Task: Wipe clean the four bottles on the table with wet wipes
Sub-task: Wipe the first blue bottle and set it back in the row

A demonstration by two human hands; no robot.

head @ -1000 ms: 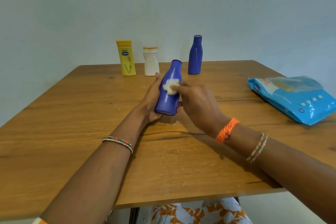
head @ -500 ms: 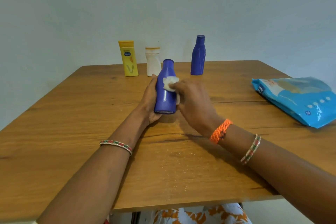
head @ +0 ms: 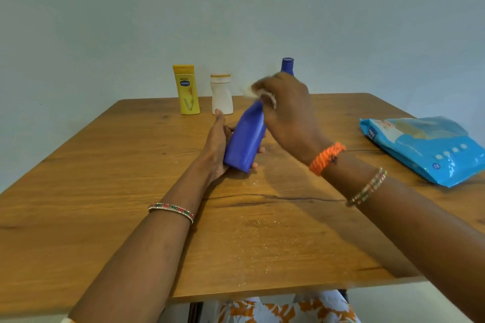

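Note:
My left hand (head: pixel 216 148) grips a blue bottle (head: pixel 246 141) by its lower body, tilted with the top leaning right and away, just above the wooden table (head: pixel 262 231). My right hand (head: pixel 286 110) is at the bottle's top, pinching a white wet wipe (head: pixel 253 92) over the cap, which is hidden. At the table's far edge stand a yellow lotion bottle (head: pixel 186 89) and a white bottle (head: pixel 222 94). A second blue bottle (head: pixel 287 65) stands behind my right hand, with only its cap and neck showing.
A blue wet-wipes pack (head: pixel 425 147) lies flat at the right edge of the table. Pale specks and a long dark crack (head: pixel 275 198) mark the wood in front of me. A plain wall rises right behind the far bottles.
My right hand has moved the wipe up from the bottle's shoulder to its top. The left hand has tilted the bottle to the right and away.

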